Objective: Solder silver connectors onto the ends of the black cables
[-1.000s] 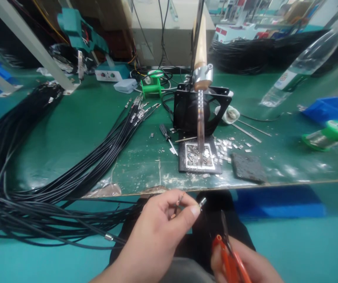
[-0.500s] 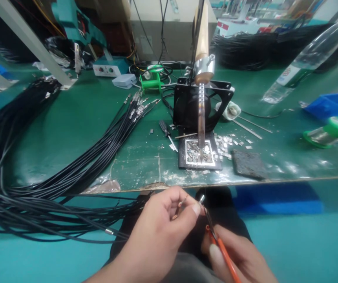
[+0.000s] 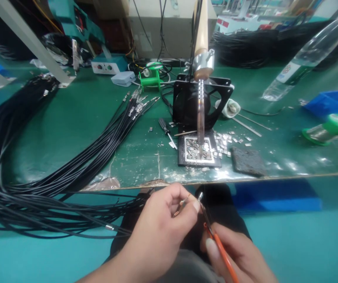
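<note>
Over my lap, just off the bench's front edge, my left hand (image 3: 164, 226) pinches a small silvery metal connector (image 3: 200, 196) between thumb and forefinger. Thin copper-coloured ends (image 3: 182, 202) show between its curled fingers; what they belong to is partly hidden. My right hand (image 3: 235, 249) is closed around orange-handled pliers (image 3: 224, 253). Their dark jaws point up and meet the connector's lower end by my left thumb; whether they grip it I cannot tell. Black cables (image 3: 98, 218) with metal ends run from the left toward my lap.
On the green bench (image 3: 139, 157), an upright soldering iron (image 3: 200, 114) points down into a tray of small metal pieces (image 3: 186, 160), before a black fan (image 3: 183, 100). Nearby are a screwdriver (image 3: 164, 125), a dark pad (image 3: 248, 162), a solder spool (image 3: 323, 135), a bottle (image 3: 292, 74) and a cable bundle (image 3: 110, 143).
The view has shifted slightly, so the bench sits a little higher in the picture. Both hands keep nearly the same pose, with the pliers still at the connector.
</note>
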The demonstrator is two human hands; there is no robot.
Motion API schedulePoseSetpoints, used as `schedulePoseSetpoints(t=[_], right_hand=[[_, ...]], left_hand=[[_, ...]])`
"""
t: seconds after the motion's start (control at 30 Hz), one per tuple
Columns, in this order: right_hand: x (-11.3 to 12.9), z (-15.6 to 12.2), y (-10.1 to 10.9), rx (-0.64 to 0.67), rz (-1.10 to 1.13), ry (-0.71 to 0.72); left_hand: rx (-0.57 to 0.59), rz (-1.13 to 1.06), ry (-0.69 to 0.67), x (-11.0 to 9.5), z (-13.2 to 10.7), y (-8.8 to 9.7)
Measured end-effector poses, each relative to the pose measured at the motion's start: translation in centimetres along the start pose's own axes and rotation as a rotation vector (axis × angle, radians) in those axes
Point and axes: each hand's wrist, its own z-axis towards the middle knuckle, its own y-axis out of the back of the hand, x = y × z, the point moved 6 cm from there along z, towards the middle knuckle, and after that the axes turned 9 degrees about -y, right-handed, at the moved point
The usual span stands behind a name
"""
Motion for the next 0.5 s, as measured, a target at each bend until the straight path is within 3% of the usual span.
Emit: schedulePoseSetpoints(t=[0.5], right_hand=[[0.91,-0.29,0.32,-0.118,-0.110,0.058]], left_hand=[[-0.005,0.032,-0.032,0.48,0.04,0.15]])
